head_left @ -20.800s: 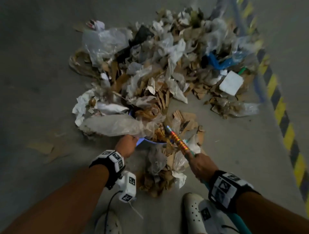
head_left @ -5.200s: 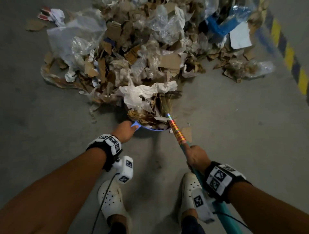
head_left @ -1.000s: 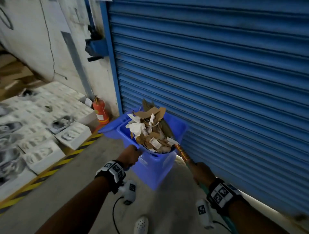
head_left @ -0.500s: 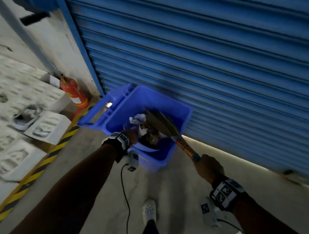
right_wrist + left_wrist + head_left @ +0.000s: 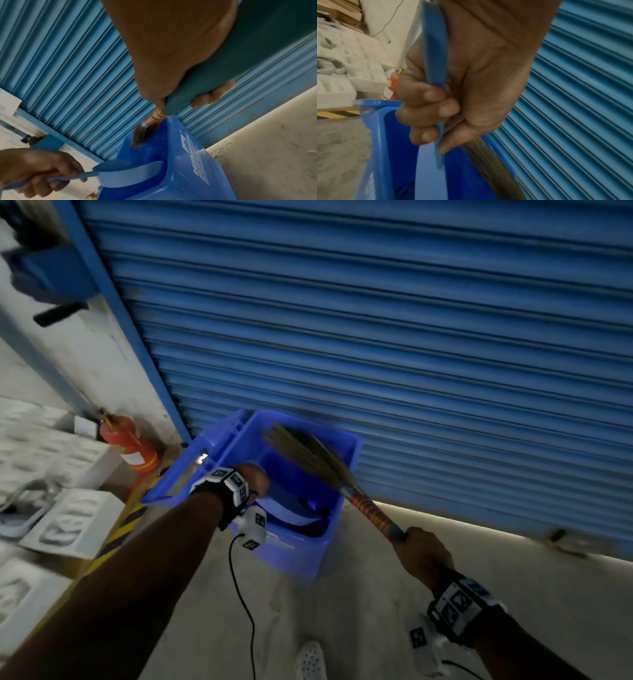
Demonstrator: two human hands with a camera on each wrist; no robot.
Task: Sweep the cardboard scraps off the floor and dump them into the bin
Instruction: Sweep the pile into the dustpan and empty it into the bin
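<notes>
Fingers of the left hand curl tight round the thin, flat handle of a smooth blue plastic dustpan, tipped into the blue plastic bin. Fingers of the right hand wrap the round green handle of the broom; its brown bristles reach over the bin. I cannot see any cardboard scraps. Behind stands a ribbed blue metal shutter. A red fire extinguisher and bumpy white foam trays sit to the left.
</notes>
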